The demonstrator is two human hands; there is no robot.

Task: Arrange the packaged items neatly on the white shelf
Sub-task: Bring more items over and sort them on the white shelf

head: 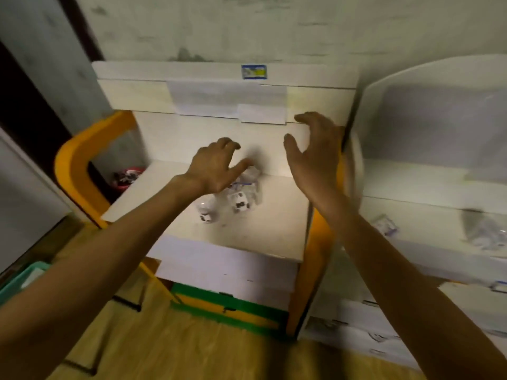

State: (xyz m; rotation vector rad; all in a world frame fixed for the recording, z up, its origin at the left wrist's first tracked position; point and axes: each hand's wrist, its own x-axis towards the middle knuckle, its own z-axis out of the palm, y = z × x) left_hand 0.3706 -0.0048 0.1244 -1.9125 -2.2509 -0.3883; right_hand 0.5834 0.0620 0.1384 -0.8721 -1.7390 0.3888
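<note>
Several small clear packets with white and black labels (238, 198) lie in a loose heap on the white shelf (274, 229), near its back wall. My left hand (214, 168) hovers just over the heap's left side, fingers loosely curled and spread, holding nothing. To the right of the heap and higher up, my right hand (312, 157) is raised with its fingers spread and bent and its palm facing left, and it is empty. The frame is blurred by motion.
The shelf unit has orange side frames (74, 165) and a lower white shelf (227, 272). A green and yellow box (227, 308) sits beneath. A second white shelf unit (428, 187) to the right carries more clear packets (482, 231). A teal basket (22, 281) stands at the left edge.
</note>
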